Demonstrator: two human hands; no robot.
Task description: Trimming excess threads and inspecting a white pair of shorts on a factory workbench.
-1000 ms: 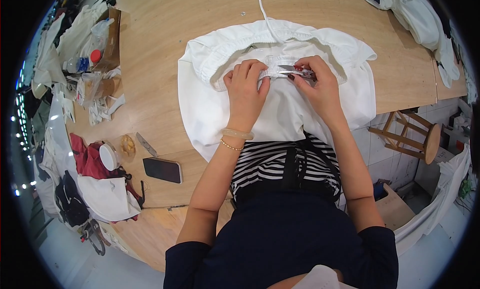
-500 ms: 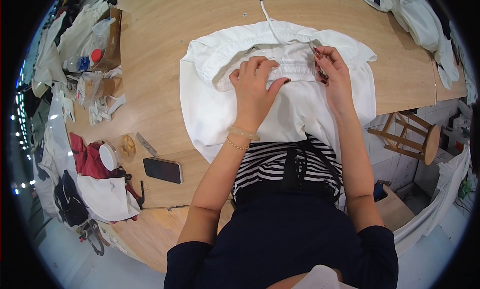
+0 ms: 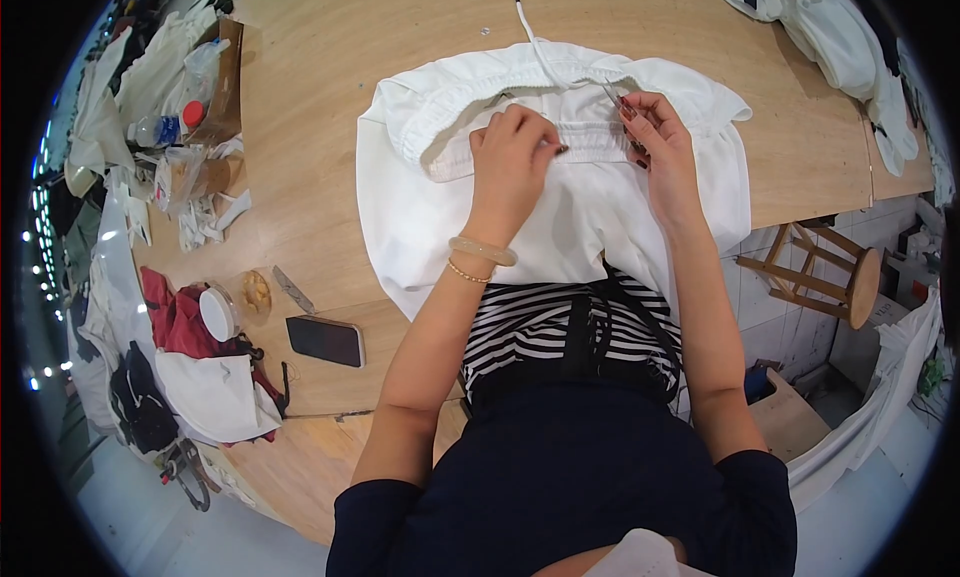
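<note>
Wood covers the big table (image 3: 300, 177) in front of you. A white garment (image 3: 600, 207) lies spread on it, hanging over the near edge. Your left hand (image 3: 515, 152) presses flat on its stretchy waistband (image 3: 590, 137), fingers spread. Your right hand (image 3: 660, 137) pinches a small thin tool (image 3: 615, 99) just above the band. A dark phone (image 3: 325, 340) lies well off to your left.

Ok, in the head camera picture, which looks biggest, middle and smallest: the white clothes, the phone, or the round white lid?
1. White clothes, by far the biggest, spread under both hands.
2. Phone, dark and flat on the table.
3. Round white lid, a bit smaller than the phone.
</note>
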